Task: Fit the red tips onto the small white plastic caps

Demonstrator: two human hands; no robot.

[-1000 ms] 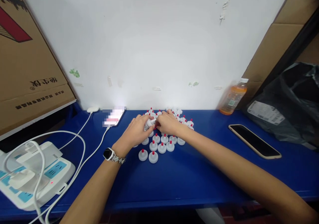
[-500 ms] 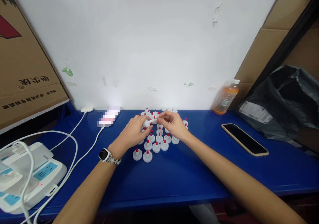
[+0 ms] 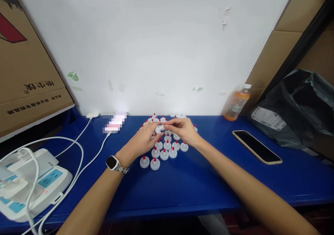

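My left hand (image 3: 144, 135) is closed around a white bottle cap (image 3: 158, 129), held sideways above the table with its narrow end toward the right. The fingertips of my right hand (image 3: 184, 128) pinch together right at that narrow end. What they grip is too small and too covered to make out. Around and below both hands stand many white nozzle caps with red tips, among them a front pair, one cap (image 3: 154, 164) and its neighbour (image 3: 144, 162). Some caps are partly hidden behind my fingers. A few white caps (image 3: 178, 116) without visible red tips lie by the wall.
On the blue table (image 3: 182, 186), a dark-screened phone (image 3: 257, 147) lies at right, near an orange drink bottle (image 3: 237, 102) and a dark plastic bag (image 3: 294, 106). At left are a power strip (image 3: 58, 181) with white cables, a blurred lit phone (image 3: 114, 123) and a cardboard box (image 3: 31, 64).
My right fingers have come slightly closer over the end of the cap, and its spout shows less. The whole view has shifted slightly. The standing caps keep their places.
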